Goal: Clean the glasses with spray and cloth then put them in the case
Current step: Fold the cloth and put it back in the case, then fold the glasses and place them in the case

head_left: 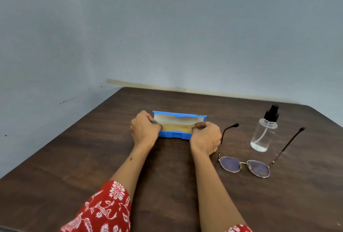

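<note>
We see the blue case (179,125) open on the table (74,157), a tan cloth (176,126) inside. The left hand (145,127) and right hand (206,136) pinch the cloth's ends. Right of the case lie the glasses (245,165), unfolded; the spray bottle (264,129) stands beyond them

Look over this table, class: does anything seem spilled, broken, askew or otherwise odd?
Nothing stands out. The blue case lies open with a tan cloth inside, pinched by both hands; the spray bottle stands upright; the glasses rest unfolded on the table. No spill shows.
</note>
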`<action>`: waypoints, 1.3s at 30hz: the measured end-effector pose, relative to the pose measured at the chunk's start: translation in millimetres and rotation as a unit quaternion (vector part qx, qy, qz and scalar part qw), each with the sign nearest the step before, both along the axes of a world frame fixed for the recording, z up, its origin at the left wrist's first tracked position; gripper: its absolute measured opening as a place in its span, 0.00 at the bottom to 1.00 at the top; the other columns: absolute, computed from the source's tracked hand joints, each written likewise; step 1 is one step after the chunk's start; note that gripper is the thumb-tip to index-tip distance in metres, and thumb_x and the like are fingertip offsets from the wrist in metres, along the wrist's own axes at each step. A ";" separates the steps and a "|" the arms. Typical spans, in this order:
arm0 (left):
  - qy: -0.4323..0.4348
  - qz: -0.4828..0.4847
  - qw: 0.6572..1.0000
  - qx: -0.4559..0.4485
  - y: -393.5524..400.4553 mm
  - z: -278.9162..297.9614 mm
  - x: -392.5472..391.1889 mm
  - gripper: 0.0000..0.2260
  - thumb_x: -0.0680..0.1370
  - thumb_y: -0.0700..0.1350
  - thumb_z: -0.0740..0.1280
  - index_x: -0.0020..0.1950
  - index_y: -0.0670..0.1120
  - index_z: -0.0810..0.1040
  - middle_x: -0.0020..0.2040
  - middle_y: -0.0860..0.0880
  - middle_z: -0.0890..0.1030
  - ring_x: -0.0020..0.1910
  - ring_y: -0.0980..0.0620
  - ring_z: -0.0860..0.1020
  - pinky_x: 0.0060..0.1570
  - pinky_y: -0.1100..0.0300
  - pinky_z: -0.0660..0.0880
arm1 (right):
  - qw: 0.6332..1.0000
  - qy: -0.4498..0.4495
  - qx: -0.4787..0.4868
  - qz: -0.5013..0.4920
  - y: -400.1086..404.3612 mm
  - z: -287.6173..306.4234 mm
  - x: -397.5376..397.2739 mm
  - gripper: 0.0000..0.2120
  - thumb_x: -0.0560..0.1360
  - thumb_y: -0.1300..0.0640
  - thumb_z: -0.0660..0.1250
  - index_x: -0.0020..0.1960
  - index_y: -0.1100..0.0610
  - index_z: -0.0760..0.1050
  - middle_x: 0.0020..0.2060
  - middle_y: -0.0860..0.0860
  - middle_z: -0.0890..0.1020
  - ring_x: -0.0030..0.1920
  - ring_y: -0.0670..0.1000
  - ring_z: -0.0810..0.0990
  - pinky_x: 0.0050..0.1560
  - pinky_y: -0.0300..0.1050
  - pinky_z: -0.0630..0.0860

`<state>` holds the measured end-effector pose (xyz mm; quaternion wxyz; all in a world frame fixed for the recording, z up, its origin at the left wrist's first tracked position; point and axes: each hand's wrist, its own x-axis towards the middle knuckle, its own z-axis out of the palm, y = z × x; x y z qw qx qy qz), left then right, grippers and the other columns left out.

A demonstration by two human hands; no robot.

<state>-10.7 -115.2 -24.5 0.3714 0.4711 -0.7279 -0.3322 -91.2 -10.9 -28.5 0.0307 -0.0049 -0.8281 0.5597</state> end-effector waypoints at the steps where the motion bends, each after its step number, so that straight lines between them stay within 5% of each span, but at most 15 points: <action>1: -0.001 0.001 1.000 -0.006 -0.6 -0.5 -0.2 0.09 0.66 0.38 0.73 0.41 0.44 0.74 0.41 0.47 0.78 0.42 0.46 0.76 0.37 0.57 0.70 | 1.000 0.005 0.002 -0.001 -0.9 -0.9 0.1 0.07 0.72 0.62 0.69 0.44 0.51 0.80 0.50 0.54 0.80 0.52 0.56 0.78 0.48 0.48 0.75; 11: -0.009 0.002 1.000 -0.013 -1.8 -3.3 -1.2 0.12 0.68 0.37 0.72 0.45 0.45 0.72 0.42 0.48 0.75 0.42 0.47 0.75 0.36 0.56 0.71 | 0.998 0.050 0.032 0.005 0.0 -4.0 0.8 0.09 0.70 0.67 0.66 0.45 0.55 0.75 0.49 0.53 0.76 0.50 0.57 0.76 0.45 0.46 0.71; 18: 0.001 -0.006 1.000 -0.027 2.2 -7.4 2.1 0.07 0.69 0.37 0.69 0.43 0.44 0.74 0.41 0.49 0.76 0.39 0.48 0.73 0.35 0.57 0.67 | 0.989 0.100 0.096 0.046 -0.9 -11.5 2.5 0.11 0.77 0.59 0.61 0.52 0.55 0.81 0.58 0.54 0.74 0.58 0.57 0.74 0.59 0.50 0.71; 24: 0.001 -0.015 0.999 -0.043 1.4 -10.5 2.9 0.07 0.70 0.37 0.69 0.44 0.45 0.74 0.41 0.49 0.76 0.37 0.52 0.73 0.28 0.62 0.64 | 0.980 0.124 0.145 0.060 -3.4 -17.9 2.2 0.14 0.78 0.55 0.58 0.52 0.60 0.80 0.63 0.56 0.71 0.61 0.57 0.70 0.61 0.50 0.67; 32: 0.039 -0.024 0.998 -0.037 5.5 -13.4 4.6 0.06 0.70 0.40 0.68 0.42 0.45 0.72 0.42 0.47 0.77 0.42 0.47 0.75 0.37 0.56 0.70 | 0.968 0.227 0.101 0.019 -7.2 -21.8 19.3 0.11 0.74 0.62 0.61 0.55 0.64 0.73 0.62 0.61 0.72 0.57 0.62 0.72 0.56 0.55 0.69; 39: 0.093 -0.035 0.993 -0.070 25.8 -10.6 18.1 0.11 0.71 0.36 0.67 0.50 0.44 0.69 0.50 0.48 0.70 0.48 0.51 0.71 0.45 0.59 0.68 | 0.946 0.313 0.078 0.022 0.0 -21.6 49.4 0.24 0.67 0.71 0.64 0.62 0.70 0.69 0.63 0.67 0.71 0.63 0.65 0.71 0.60 0.56 0.71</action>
